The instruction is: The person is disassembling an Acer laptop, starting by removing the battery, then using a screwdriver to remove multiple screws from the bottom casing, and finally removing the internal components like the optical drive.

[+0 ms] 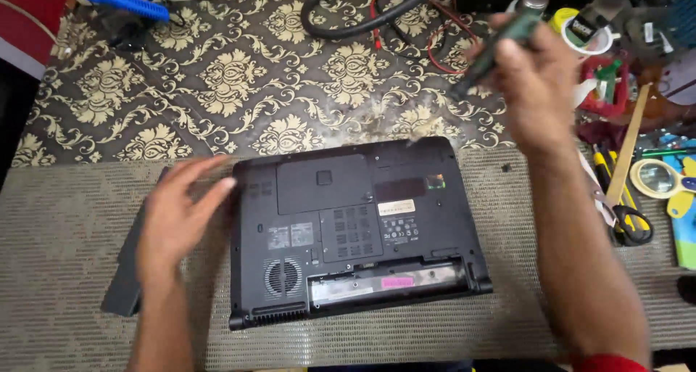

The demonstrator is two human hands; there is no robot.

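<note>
Scissors (632,222), magnifying glass (655,178), black hose (362,20) on a patterned tablecloth (239,75)

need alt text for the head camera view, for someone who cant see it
A black laptop lies upside down on a grey mat, its battery bay empty. The left hand touches its left edge above a long dark battery, while the right hand holds a screwdriver raised over a cluttered, patterned tabletop.

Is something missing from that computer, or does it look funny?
Yes. The laptop lies upside down, and the long slot along its near edge is open and bare. A dark bar, perhaps its battery, lies beside it under the left hand. The right hand holds a screwdriver.
</note>
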